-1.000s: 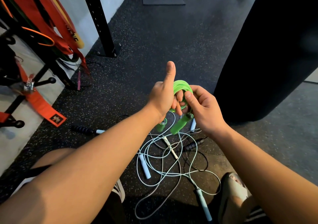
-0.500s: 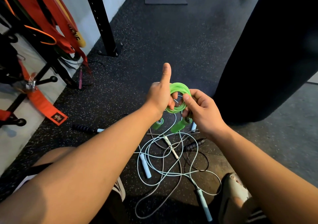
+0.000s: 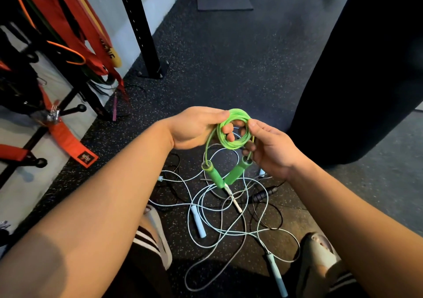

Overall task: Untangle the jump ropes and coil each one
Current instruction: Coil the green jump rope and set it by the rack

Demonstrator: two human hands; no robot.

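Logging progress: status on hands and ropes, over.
Left hand, right hand holding green rope coil. Handles dangling. Pale blue ropes, black rope tangled on floor below.

The coiled jump rope is bright green, handles included. On the black, pale-speckled floor lie a pale blue rope and a black rope. The straps are orange-red, and the sock is black with white stripes.

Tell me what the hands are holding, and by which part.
The green jump rope, by its coiled cord: left hand grips the coil's left side, right hand its right side.
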